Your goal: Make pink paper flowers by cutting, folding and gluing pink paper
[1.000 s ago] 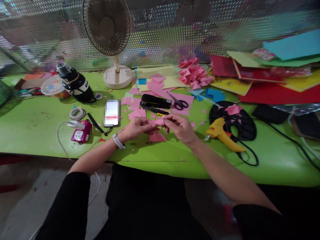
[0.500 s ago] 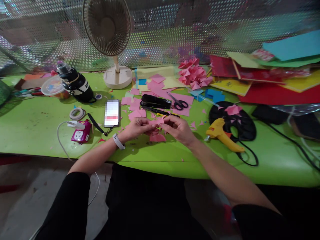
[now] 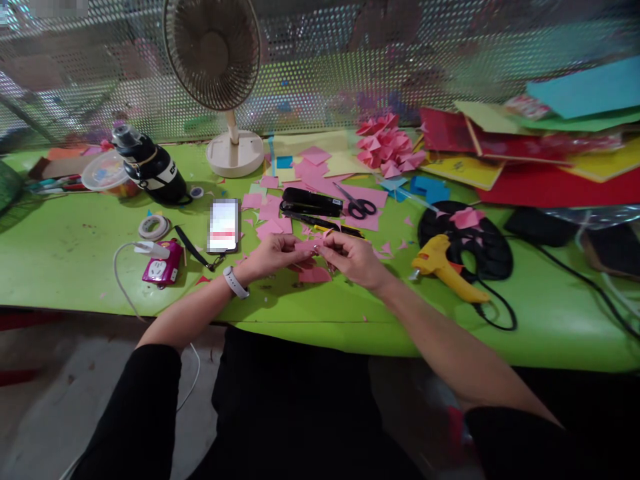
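Note:
A small piece of pink paper (image 3: 306,246) is pinched between both hands above the green table (image 3: 320,310). My left hand (image 3: 274,257) grips its left side, thumb on top. My right hand (image 3: 350,259) is closed on its right side with thumb and fingertips. Another pink paper piece (image 3: 315,275) shows just below the fingers, partly covered by them. Just beyond the hands lie a black stapler (image 3: 311,202), dark-handled scissors (image 3: 361,208) and a slim black-and-yellow tool (image 3: 330,223), among pink paper squares and scraps.
A yellow glue gun (image 3: 445,270) rests by a black pad (image 3: 500,247) at right. Behind stand folded pink paper pieces (image 3: 387,150), a fan (image 3: 235,155) and stacked coloured sheets (image 3: 560,187). Leftward are a phone (image 3: 223,227), tape roll (image 3: 154,227), purple power adapter (image 3: 163,267) and black bottle (image 3: 155,170).
The right fingertips have shifted slightly left along the held paper. Both hands keep hold of it, and the things on the table stay where they were.

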Motion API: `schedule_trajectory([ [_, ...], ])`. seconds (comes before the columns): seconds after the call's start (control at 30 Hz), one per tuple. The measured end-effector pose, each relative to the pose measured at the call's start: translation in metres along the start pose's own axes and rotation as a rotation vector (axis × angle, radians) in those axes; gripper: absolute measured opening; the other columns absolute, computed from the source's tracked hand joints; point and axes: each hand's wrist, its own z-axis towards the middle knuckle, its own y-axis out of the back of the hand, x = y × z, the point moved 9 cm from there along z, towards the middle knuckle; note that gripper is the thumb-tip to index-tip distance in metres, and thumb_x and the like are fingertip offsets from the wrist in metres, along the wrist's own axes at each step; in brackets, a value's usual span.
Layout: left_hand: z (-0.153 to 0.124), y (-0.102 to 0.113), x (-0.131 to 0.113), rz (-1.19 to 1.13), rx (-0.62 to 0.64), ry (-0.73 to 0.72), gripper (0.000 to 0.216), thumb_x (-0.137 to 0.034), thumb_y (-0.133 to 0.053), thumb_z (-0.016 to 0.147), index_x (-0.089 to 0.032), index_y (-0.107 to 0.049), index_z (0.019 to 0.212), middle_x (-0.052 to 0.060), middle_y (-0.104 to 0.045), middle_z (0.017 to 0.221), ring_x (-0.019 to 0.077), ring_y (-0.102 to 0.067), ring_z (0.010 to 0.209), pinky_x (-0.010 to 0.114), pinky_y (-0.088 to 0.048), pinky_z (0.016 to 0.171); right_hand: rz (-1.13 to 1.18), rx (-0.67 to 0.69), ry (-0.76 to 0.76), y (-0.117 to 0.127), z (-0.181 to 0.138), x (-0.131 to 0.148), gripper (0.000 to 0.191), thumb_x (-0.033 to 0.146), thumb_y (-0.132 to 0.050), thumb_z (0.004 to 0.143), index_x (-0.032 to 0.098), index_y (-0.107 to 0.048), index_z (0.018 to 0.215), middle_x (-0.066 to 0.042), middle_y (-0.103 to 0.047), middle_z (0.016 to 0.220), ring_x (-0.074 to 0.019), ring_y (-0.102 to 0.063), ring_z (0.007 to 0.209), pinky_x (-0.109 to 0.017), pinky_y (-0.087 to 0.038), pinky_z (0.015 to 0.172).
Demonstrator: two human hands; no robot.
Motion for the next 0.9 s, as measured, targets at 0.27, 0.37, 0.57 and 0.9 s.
schedule_trajectory([
  [0.27,0.002,0.006,0.0,0.055,0.034,0.005,0.043,-0.043,-0.082,0.074,-0.007,-0.067,0.09,0.014,-0.077,0.087,0.0155,-0.075,0.074,0.027,-0.063,0.073,0.005,-0.027,-0.006,0.002,0.0,-0.003,0.036,0.056,-0.067,0.086,0.021,-0.062,0.08,0.003,-0.055,0.059,-0.0112,-0.05,0.051,-0.026,-0.041,0.048],
  [0.37,0.001,0.01,-0.005,0.108,0.029,0.008,0.038,-0.042,-0.08,0.077,-0.008,-0.066,0.085,0.014,-0.077,0.087,0.0145,-0.075,0.075,0.025,-0.062,0.072,0.059,-0.053,-0.04,0.009,0.002,-0.005,0.037,0.057,-0.07,0.083,0.021,-0.063,0.08,0.003,-0.056,0.057,-0.0109,-0.05,0.049,-0.025,-0.042,0.046],
  [0.57,0.0,0.007,-0.008,0.13,0.07,-0.003,0.037,-0.043,-0.078,0.079,-0.009,-0.065,0.084,0.013,-0.077,0.088,0.0145,-0.075,0.077,0.025,-0.062,0.073,0.245,0.054,-0.177,0.003,0.001,-0.014,0.033,0.047,-0.08,0.074,0.017,-0.069,0.084,0.0,-0.066,0.062,-0.0104,-0.058,0.049,-0.023,-0.05,0.047],
  [0.9,0.0,0.004,-0.007,0.133,0.142,0.008,0.041,-0.046,-0.08,0.075,-0.009,-0.064,0.082,0.011,-0.076,0.083,0.0142,-0.075,0.074,0.025,-0.062,0.071,0.237,0.177,-0.176,-0.006,-0.002,-0.013,0.025,0.04,-0.076,0.079,0.016,-0.071,0.072,-0.005,-0.074,0.067,-0.0119,-0.065,0.05,-0.025,-0.057,0.05],
])
